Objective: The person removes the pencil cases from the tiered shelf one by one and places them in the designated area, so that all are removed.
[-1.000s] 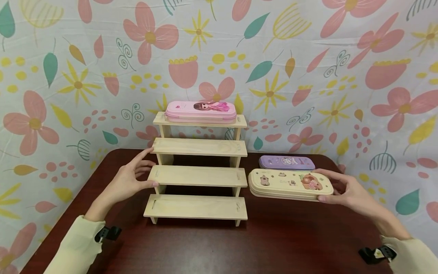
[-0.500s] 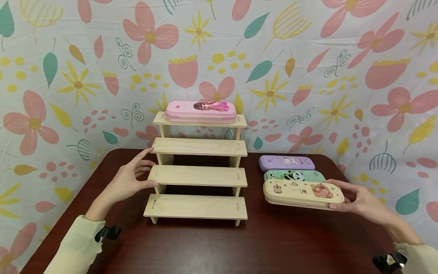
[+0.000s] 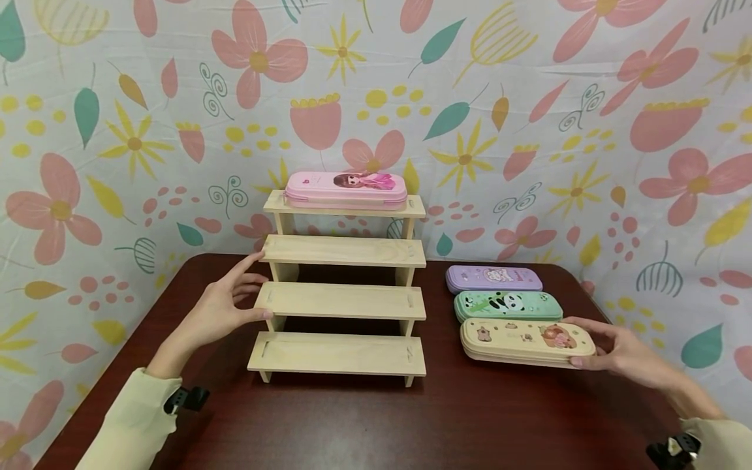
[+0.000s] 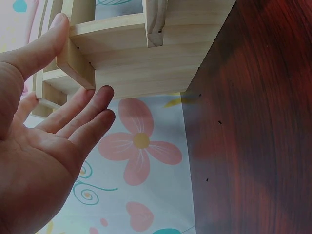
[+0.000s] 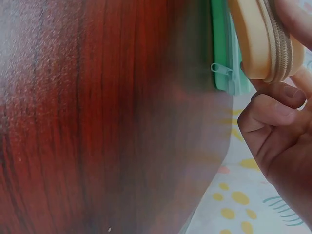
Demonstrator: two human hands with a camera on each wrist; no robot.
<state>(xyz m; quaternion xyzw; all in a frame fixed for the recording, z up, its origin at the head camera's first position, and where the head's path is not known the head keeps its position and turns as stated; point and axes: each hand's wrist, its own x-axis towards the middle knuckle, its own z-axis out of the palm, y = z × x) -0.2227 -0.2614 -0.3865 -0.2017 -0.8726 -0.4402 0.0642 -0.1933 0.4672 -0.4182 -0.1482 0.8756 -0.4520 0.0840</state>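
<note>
White floral-print cloth (image 3: 399, 39) hangs behind a glossy, dark reddish-brown wood-grain tabletop (image 3: 376, 424). Landmark = pale wooden four-tier step shelf (image 3: 339, 301); oblong pink zip case (image 3: 346, 189) w/ girl print sits on its top tier. R of shelf, back to front: oblong smooth lavender case (image 3: 493, 279), mint-green panda-print zip case (image 3: 508, 305), then oblong cream zip case (image 3: 517, 341) w/ small animal prints.

R hand (image 3: 617, 356), well R of shelf, grasps cream case by the end away from shelf. L hand (image 3: 214, 313) is at shelf's L side, fingers loose & extended, index & thumb tips at tier ends, nothing gripped.

Risks, IMO: one-end hold means cream case's shelf-side end could droop, or swing & shove the green one. Can't tell if cream case is fully down; if not, early release = drop, prob. landing crooked. Shelf looks light, so a hard L-hand push could skid or rock it & pink case might slide off.
</note>
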